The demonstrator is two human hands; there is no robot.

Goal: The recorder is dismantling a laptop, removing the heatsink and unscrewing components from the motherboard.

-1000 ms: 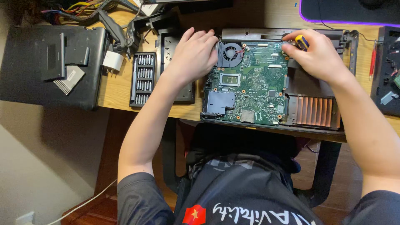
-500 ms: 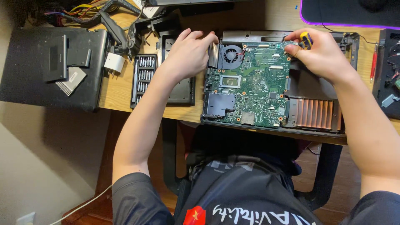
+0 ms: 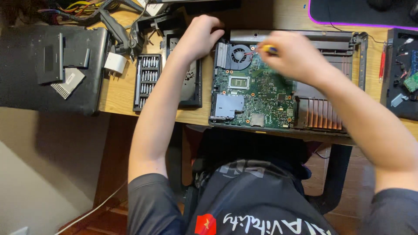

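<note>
Green laptop circuit board (image 3: pixel 257 93) in its open grey case lies beneath the right hand (image 3: pixel 296 56) — grip closed on a yellow-handled screwdriver (image 3: pixel 268 49); left hand (image 3: pixel 198 37) — grip unclear — rests beside the black round fan (image 3: pixel 239 55).

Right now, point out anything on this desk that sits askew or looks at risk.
The opened laptop base juts past the desk's front edge, over the person's lap, so it looks easy to knock. The dark panel on the left overhangs too. The right hand, holding a yellow-handled screwdriver, is blurred. Nothing looks spilled or broken.
</note>
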